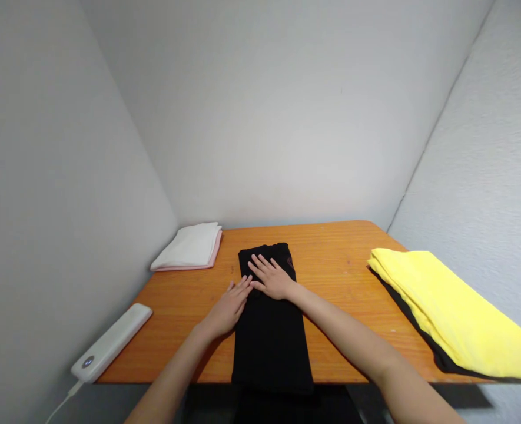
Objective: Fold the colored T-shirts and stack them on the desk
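Left hand (229,307): bare, slender-fingered
Right hand (272,279): bare, slender-fingered, smooth-backed
Left forearm (177,366): bare, smooth, tapering toward the hand
Right forearm (346,335): bare, smooth, similarly tapered
Lap clothing (296,408): plain black fabric, cut unclear

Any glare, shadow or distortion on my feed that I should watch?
Head view throughout: no harsh glare on the table; shadow beside the left forearm; black cloth nearly featureless, its near end merging with darkness below; yellow cloth seemingly stretched toward the edge.

Smooth pale-grey back wall (286,118): softly lit, dimmer toward top
Orange-brown wooden desk (339,282): soft shadow beside bare left hand (229,307)
Folded black cloth (271,341): detail lost in darkness
Folded yellow cloth (458,312): bright, stretched by edge distortion
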Motion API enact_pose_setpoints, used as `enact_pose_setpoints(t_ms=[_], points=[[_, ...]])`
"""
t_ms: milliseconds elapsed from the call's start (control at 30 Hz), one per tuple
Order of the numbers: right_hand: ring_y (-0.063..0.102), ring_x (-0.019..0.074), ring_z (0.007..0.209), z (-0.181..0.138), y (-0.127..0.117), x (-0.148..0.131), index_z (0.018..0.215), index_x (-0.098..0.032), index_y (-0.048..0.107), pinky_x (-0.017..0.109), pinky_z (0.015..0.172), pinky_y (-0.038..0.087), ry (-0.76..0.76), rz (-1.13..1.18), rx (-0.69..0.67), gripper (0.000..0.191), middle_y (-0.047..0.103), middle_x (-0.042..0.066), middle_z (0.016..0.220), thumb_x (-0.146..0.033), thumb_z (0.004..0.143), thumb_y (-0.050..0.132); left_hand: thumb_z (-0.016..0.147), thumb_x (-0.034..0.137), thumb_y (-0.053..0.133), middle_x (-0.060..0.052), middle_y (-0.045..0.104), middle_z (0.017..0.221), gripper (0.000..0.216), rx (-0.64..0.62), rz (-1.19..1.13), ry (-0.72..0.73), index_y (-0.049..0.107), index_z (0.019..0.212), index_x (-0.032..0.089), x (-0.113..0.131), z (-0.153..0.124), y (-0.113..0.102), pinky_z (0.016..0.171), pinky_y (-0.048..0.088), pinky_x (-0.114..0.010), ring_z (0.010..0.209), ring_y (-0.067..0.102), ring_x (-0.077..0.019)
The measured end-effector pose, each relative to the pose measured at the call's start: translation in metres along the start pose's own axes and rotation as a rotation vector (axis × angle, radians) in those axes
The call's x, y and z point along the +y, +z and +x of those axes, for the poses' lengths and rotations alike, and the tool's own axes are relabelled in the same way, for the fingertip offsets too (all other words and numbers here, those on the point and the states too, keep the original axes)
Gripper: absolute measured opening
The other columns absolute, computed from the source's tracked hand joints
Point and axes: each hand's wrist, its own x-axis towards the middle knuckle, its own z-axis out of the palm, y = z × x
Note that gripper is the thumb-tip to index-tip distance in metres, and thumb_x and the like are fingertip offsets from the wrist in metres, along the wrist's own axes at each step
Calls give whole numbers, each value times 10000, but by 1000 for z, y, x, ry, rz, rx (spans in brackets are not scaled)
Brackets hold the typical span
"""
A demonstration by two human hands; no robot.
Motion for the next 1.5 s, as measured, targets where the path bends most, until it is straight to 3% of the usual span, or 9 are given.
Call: enact_pose_setpoints(t_ms=[233, 400, 500, 667, 833, 1000, 1267, 1400, 1500], points=[[-3, 248, 1483, 1, -7, 8, 1553, -251, 94, 475, 1185, 35, -37, 28, -89, 912, 7, 39, 1614, -777, 858, 365, 962, 174, 354, -17, 259, 1587, 585, -20, -205, -32, 251, 1520, 314, -8, 1, -5, 1208, 136, -509, 1472, 200, -171], [13, 239, 1482, -4, -14, 3, 1553, -256, 113, 469, 1187, 36, -31, 38, -75, 842, 26, 45, 1614, -710, 898, 387, 943, 147, 381, -22, 289, 1579, 560, 14, -135, -24, 357, 1481, 302, 2, 1, -13, 1205, 158, -508, 1465, 233, -181], [8, 229, 1483, -29, -26, -4, 1553, -231, 122, 466, 1190, 27, -33, 76, -60, 787, 60, 63, 1611, -657, 937, 363, 974, 227, 399, -30, 255, 1594, 530, 71, 12, -21, 327, 1494, 305, 17, -15, -19, 1208, 151, -512, 1470, 223, -199], [-13, 226, 1483, -102, -51, -27, 1551, -261, 96, 465, 1197, 11, -122, 154, -135, 835, 53, 48, 1616, -673, 906, 431, 1004, 354, 381, -30, 165, 1618, 606, 50, 99, -20, 115, 1547, 317, 35, -51, -22, 1210, 180, -481, 1483, 175, -204], [-33, 235, 1481, -151, -61, -50, 1549, -288, 75, 473, 1203, 14, -124, 215, -260, 867, 18, 34, 1615, -711, 883, 434, 1011, 391, 357, -40, 149, 1620, 605, 72, 128, -14, 96, 1550, 303, 41, -39, -20, 1213, 169, -460, 1485, 162, -209], [-57, 263, 1478, -164, -50, -55, 1548, -300, 117, 503, 1199, 30, -98, 221, -283, 860, -31, 41, 1613, -741, 872, 414, 1011, 441, 342, -11, 153, 1619, 587, -21, 137, 40, 110, 1541, 342, 41, -17, -8, 1211, 148, -468, 1490, 132, -208], [-28, 278, 1480, -172, -42, -56, 1549, -287, 129, 503, 1200, 42, -99, 168, -237, 892, -9, 52, 1619, -616, 855, 583, 1010, 476, 331, -22, 152, 1618, 591, -1, 174, 20, 121, 1541, 322, 47, -24, 6, 1206, 172, -459, 1487, 152, -208], [-13, 314, 1477, -184, -43, -55, 1552, -269, 105, 521, 1196, 38, -144, 192, -228, 1077, -7, 77, 1618, -692, 735, 665, 1012, 461, 338, -28, 144, 1619, 593, 2, 163, 2, 124, 1543, 306, 62, -29, 10, 1203, 204, -444, 1486, 156, -205], [28, 341, 1473, -196, -47, -50, 1550, -274, 127, 534, 1192, 63, -189, 193, -236, 1182, 14, 89, 1618, -625, 630, 781, 1017, 437, 341, -21, 178, 1613, 576, 9, 147, 0, 134, 1540, 316, 75, -34, 5, 1208, 189, -460, 1481, 178, -196]])
